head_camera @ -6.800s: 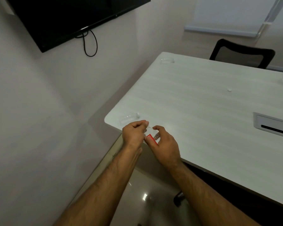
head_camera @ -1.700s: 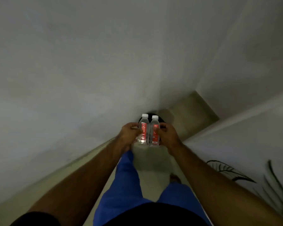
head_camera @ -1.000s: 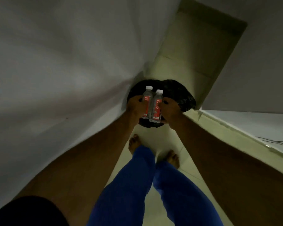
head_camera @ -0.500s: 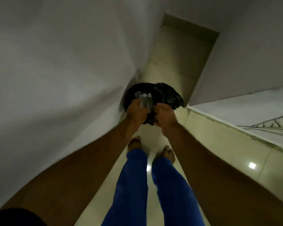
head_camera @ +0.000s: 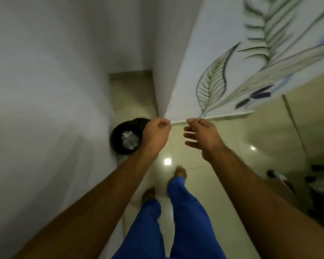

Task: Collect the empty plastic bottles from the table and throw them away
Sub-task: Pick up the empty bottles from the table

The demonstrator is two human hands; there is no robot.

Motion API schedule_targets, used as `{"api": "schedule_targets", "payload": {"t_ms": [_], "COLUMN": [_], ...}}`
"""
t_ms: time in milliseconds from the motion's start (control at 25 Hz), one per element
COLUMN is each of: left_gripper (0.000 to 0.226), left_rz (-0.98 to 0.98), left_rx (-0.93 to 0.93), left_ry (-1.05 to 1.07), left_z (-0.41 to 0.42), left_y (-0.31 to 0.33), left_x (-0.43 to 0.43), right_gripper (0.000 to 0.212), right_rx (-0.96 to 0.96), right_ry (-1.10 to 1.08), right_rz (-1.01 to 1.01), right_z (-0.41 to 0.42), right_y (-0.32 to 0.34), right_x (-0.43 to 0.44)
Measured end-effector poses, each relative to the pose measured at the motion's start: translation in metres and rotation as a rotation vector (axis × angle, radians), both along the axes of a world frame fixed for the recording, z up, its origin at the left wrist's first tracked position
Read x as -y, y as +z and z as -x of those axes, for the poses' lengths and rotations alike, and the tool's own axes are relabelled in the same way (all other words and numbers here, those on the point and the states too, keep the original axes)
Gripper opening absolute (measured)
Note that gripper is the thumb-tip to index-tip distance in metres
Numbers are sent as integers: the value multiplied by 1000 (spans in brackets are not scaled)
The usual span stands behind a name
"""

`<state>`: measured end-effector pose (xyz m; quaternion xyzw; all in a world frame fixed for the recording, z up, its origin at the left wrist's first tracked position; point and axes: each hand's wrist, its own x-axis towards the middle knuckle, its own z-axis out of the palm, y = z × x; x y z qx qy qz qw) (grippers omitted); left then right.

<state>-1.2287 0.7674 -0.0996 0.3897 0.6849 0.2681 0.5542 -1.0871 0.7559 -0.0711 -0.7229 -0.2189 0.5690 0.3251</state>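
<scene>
A round black bin (head_camera: pixel 118 144) lined with a black bag stands on the floor against the left wall. Clear plastic bottles (head_camera: pixel 129 141) lie inside it, blurred. My left hand (head_camera: pixel 156 132) hangs just right of the bin and above it, fingers curled shut with nothing in them. My right hand (head_camera: pixel 201 136) is further right, fingers apart and loosely bent, holding nothing. The table is out of view.
A white wall (head_camera: pixel 45 90) runs close on the left. On the right a wall (head_camera: pixel 251 53) with painted leaves ends in a corner near my hands. The glossy beige tiled floor (head_camera: pixel 213 184) stretches right. My bare feet and blue trousers (head_camera: pixel 176 221) are below.
Both hands held the two bottles over the bin half a second ago. They have let go, the bottles now lie in the bin, and my view has turned right.
</scene>
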Motion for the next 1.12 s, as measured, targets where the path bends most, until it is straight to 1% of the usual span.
{"api": "schedule_targets", "payload": {"t_ms": [80,200,280,400,560,680,800,920,1040,1120], "left_gripper": [19,24,28,27,26,25,26,34,41,43], "left_rz": [-90,-190,-236,-290,-346,-388,-391,-453,-446,-441], "left_rx": [61,171,231,296,372,388,441,500,557,590], "left_ry": [-133,-329,-436,-618,-895,-1106,-1190,-1279,-1363,-1428], "left_z": [-33,-88,-121,-183,-256,-297,-331,-370,-405,-438], "left_y": [56,132,166,209,248,277,303,327,343,349], "left_x": [21,60,86,140,245,356,441,538,615,664], "right_gripper": [9,10,14,22,21,22,22,19,14,10], "right_rx": [44,103,138,224,329,408,474,540,560,570], "right_ry": [-133,-290,-386,-573,-837,-995,-1098,-1224,-1339,-1397], "right_rz": [-67,-190,-253,-316,-355,-371,-389,-427,-429,-458], "right_z": [-41,-94,-122,-163,-201,-219,-233,-250,-276,-308], "right_y": [55,132,168,212,245,266,282,301,317,323], "right_x": [45,120,168,261,402,519,611,712,784,831]}}
